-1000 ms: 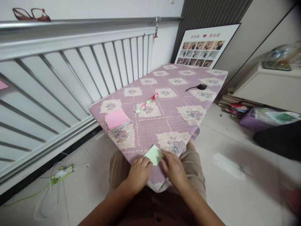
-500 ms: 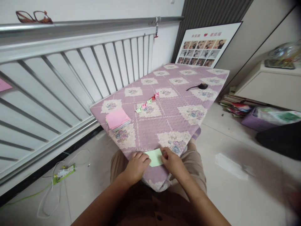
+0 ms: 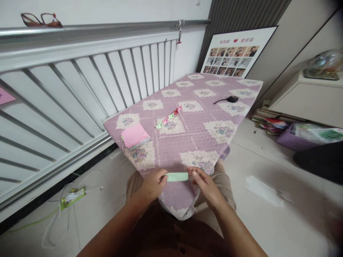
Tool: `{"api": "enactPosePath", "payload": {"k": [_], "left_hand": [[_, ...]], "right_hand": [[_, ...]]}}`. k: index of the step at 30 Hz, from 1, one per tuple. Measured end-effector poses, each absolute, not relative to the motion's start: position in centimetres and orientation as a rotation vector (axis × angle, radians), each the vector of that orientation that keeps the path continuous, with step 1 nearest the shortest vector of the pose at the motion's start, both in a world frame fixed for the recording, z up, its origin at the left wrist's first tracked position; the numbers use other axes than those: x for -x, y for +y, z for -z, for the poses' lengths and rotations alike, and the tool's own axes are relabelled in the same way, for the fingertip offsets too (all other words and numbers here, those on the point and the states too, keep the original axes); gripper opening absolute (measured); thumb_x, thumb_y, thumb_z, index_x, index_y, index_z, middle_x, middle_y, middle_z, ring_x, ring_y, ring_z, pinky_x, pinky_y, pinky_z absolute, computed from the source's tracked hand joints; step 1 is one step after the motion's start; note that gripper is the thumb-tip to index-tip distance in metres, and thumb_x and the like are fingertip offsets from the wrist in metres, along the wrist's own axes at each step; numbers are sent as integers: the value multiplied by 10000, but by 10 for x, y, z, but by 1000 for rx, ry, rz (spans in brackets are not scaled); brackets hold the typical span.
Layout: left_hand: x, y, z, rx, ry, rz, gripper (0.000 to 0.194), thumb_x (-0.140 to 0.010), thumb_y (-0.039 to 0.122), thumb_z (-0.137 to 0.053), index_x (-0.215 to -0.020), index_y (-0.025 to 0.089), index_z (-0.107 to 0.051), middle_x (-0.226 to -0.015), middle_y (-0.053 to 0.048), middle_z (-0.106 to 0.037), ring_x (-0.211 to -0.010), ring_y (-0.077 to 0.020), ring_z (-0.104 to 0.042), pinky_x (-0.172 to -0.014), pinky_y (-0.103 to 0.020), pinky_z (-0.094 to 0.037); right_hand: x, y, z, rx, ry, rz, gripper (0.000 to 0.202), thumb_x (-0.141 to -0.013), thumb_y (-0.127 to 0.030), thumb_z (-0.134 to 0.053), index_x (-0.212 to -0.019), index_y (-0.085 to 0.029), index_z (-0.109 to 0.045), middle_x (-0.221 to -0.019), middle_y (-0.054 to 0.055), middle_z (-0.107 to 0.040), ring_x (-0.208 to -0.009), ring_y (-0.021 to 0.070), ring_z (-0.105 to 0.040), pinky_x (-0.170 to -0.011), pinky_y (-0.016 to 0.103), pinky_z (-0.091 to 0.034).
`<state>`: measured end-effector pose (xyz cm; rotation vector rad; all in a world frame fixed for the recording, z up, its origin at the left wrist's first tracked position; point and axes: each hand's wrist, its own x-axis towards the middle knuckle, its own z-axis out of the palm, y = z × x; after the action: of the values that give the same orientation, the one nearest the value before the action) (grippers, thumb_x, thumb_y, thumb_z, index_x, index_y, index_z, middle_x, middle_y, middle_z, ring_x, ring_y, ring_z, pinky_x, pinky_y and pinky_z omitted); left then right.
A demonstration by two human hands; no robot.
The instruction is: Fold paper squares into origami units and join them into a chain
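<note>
A light green sheet of paper (image 3: 177, 176) stretches between my hands over the near corner of the table, looking like a narrow strip. My left hand (image 3: 154, 184) pinches its left end between thumb and fingers. At the right end, my right hand (image 3: 202, 182) grips the paper with thumb and fingertips. Beyond, to the left, lies a stack of square paper (image 3: 135, 135) with a pink sheet on top. Several small folded paper pieces (image 3: 170, 116) in green, pink and red stand in a slanting row farther back.
The table wears a purple floral cloth (image 3: 171, 151). A black object with a thin tail (image 3: 232, 99) lies toward its far right. A white radiator (image 3: 88, 78) runs along the left, with glasses (image 3: 41, 20) above. A power strip (image 3: 73, 197) lies on the floor.
The green paper lay as a wider rectangle under my fingers; now it appears as a narrow strip held at both ends. My right hand has turned, its thumb now showing.
</note>
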<state>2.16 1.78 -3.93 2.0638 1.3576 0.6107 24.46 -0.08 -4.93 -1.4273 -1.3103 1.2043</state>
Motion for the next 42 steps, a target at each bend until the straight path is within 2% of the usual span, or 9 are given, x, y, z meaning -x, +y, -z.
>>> {"api": "enactPosePath", "payload": {"k": [4,8,12,16,21,29,35,37,42], "left_hand": [[-18,32,29,-1696,1125,-450,204,-850,194,-443,-992,158,-586,-868,3,-634,-724,-117,-549,-634,-216,-412],[-13,43,27,-1642,971,-242,312,-818,184,-478,-1120,163,-552,-915,-15,-650,-724,-117,-563,-624,-206,-406],[-14,59,16,-1873,798,36,254,-786,153,-487,-1008,161,-610,-857,4,-645,-729,-119,-564,-630,-194,-397],[-27,78,3,-2125,720,322,278,-787,134,-471,-1011,182,-629,-893,13,-663,-750,-118,-579,-635,-183,-406],[-51,96,-7,-2225,649,466,242,-700,94,-553,-891,198,-659,-823,22,-675,-704,-138,-579,-611,-208,-409],[-101,100,-15,-2414,634,634,162,-651,153,-662,-805,203,-673,-740,-11,-688,-657,-183,-591,-714,-332,-467],[-122,92,-11,-2590,707,564,260,-695,97,-654,-944,168,-662,-1032,-100,-680,-991,-290,-581,-969,-517,-329],[-109,88,-5,-2717,750,288,308,-781,97,-564,-1069,190,-621,-1147,-97,-630,-1101,-276,-524,-992,-485,-316],[-49,57,20,-2514,961,-284,263,-898,151,-418,-1067,190,-615,-1035,-43,-640,-1008,-161,-549,-912,-286,-402]], "right_hand": [[-238,-5,41,1318,-1207,-1448,459,-831,-578,-518,-1077,-200,-607,-923,66,-669,-815,199,-614,-683,313,-497],[-234,-5,51,1384,-1165,-1385,366,-837,-519,-534,-979,-192,-616,-825,37,-652,-725,168,-593,-652,293,-489],[-239,-4,60,1394,-1550,-1069,191,-868,-347,-491,-918,-200,-604,-804,23,-637,-732,157,-585,-684,291,-488],[-237,-6,55,1204,-2106,-564,228,-871,-171,-460,-1044,-214,-602,-1016,54,-638,-973,183,-578,-872,342,-464],[-227,-15,51,1085,-2409,-77,294,-902,-182,-498,-1172,-249,-593,-1237,72,-575,-1181,220,-474,-965,386,-399],[-217,-24,69,1085,-2410,101,164,-913,-180,-516,-955,-230,-666,-1002,44,-660,-1057,197,-507,-937,387,-337],[-210,-24,87,1232,-2306,117,147,-905,-182,-511,-883,-213,-653,-877,41,-646,-885,197,-504,-849,383,-318],[-210,-26,90,1279,-2286,73,119,-886,-181,-534,-871,-208,-649,-860,42,-640,-856,194,-505,-803,363,-320],[-211,-33,95,1365,-2212,-99,122,-827,-138,-571,-889,-205,-652,-846,44,-629,-853,202,-511,-781,344,-333]]}}
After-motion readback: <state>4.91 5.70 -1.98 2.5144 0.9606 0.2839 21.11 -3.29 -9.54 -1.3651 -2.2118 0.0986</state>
